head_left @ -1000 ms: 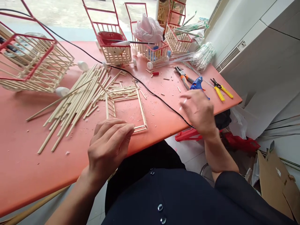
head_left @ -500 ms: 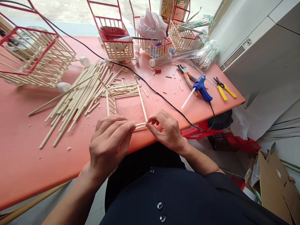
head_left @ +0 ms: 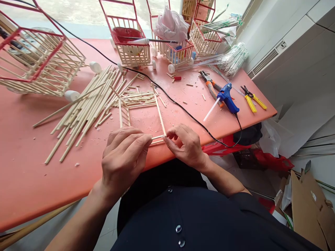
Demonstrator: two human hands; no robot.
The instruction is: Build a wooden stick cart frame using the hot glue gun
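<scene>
My left hand (head_left: 125, 150) is closed with thumb and fingertips pinching a short wooden stick (head_left: 157, 137) near the table's front edge. My right hand (head_left: 184, 141) pinches the other end of that stick, where it meets the corner of a small frame of wooden sticks (head_left: 159, 113). The frame rests on the table, and its left side shows a row of short slats. My left hand hides its near left corner. Behind the frame lie many short cut sticks (head_left: 138, 98), and to the left is a pile of longer wooden sticks (head_left: 83, 108).
A blue glue gun (head_left: 227, 97) with a white glue stick lies at the right, beside orange-grey pliers (head_left: 209, 85) and yellow-handled cutters (head_left: 253, 99). A black cable (head_left: 180, 104) crosses the pink table (head_left: 23, 146). Several stick-built carts (head_left: 133, 52) with red rims stand at the back.
The view has shifted slightly. Both hands keep their pinch at the frame's near edge, with hardly any other movement.
</scene>
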